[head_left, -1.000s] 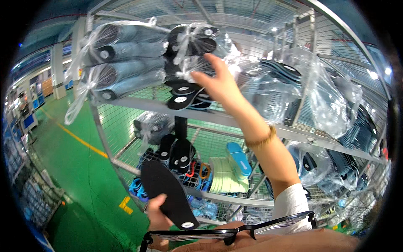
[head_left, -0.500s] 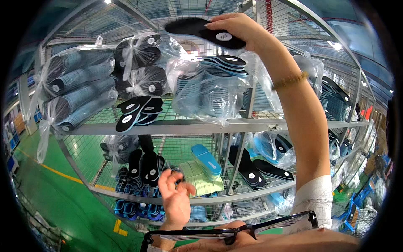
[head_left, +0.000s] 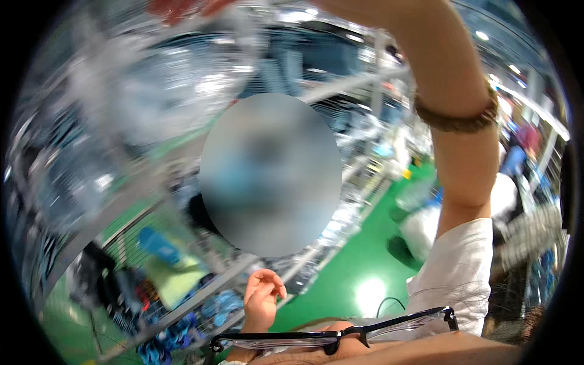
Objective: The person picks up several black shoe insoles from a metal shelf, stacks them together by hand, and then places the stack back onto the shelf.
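Note:
My right arm rises on the right and bends across the top. Part of my right hand (head_left: 185, 7) shows blurred at the upper edge, above a clear plastic bag (head_left: 176, 91) of stacked insoles on the rack. Whether it holds anything is hidden, and no black insole shows in it. Low in the middle, my left hand (head_left: 261, 301) is half open, its fingers loosely curled and nothing visible in them. The lower rack shelf beside it carries a blue sole-shaped piece (head_left: 159, 244) on a pale green stack (head_left: 176, 283), with dark insoles (head_left: 118, 292) to the left.
The metal rack (head_left: 109, 213) runs diagonally across the left, smeared by motion. A grey blurred oval hides the middle. Green floor (head_left: 340, 267) lies to the right, with white bags (head_left: 420, 234) beyond. Blue and purple items (head_left: 161, 340) sit low on the rack.
The view has swung right, and the rack now slants. My right hand has moved up and left, partly out of view; the black insole it held no longer shows. My left fingers have curled.

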A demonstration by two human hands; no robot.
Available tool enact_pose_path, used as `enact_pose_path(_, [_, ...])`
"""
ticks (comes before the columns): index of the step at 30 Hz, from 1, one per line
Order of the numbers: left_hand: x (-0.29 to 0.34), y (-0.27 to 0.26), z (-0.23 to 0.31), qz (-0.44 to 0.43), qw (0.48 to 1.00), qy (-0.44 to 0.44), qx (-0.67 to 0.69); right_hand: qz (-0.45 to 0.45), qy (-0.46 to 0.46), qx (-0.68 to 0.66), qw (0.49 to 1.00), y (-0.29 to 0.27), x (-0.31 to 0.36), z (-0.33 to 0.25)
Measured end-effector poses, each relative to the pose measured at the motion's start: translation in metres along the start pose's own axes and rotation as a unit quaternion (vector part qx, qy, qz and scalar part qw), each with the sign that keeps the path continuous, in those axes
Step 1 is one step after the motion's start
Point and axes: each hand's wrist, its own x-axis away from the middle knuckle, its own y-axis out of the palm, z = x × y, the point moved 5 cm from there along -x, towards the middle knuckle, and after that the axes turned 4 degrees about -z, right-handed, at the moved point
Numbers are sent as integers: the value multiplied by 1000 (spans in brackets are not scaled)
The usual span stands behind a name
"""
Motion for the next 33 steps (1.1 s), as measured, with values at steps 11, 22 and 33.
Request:
enact_pose_path(11, [-146, 117, -341, -129, 892, -421, -97, 376, 756, 31, 536, -45, 692, 95])
enact_pose_path(22, [-235, 93, -588, -3, 747, -652, -132, 358, 883, -150, 266, 121, 1032, 199])
enact_pose_path(33, [-480, 163, -750, 4, 847, -500, -180, 256, 940, -16, 226, 36, 1236, 463])
